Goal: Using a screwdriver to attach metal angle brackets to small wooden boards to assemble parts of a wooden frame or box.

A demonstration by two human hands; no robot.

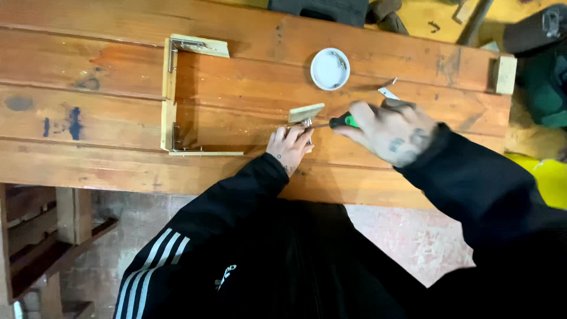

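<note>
My right hand [393, 131] grips a screwdriver with a green and black handle [344, 121], its shaft pointing left toward a small metal bracket [307, 123]. A short pale wooden block [306, 112] stands at that bracket. My left hand [289, 147] rests on the wooden workbench [88, 65] and pinches the bracket and block from below. Both arms wear black sleeves, the left with white stripes.
A U-shaped pale wood frame [169, 94] with metal corner brackets lies to the left. A white round lid [330, 68] holding screws sits behind the block. A small metal piece [388, 92] lies near my right hand. A wood block [505, 74] sits at the bench's right end.
</note>
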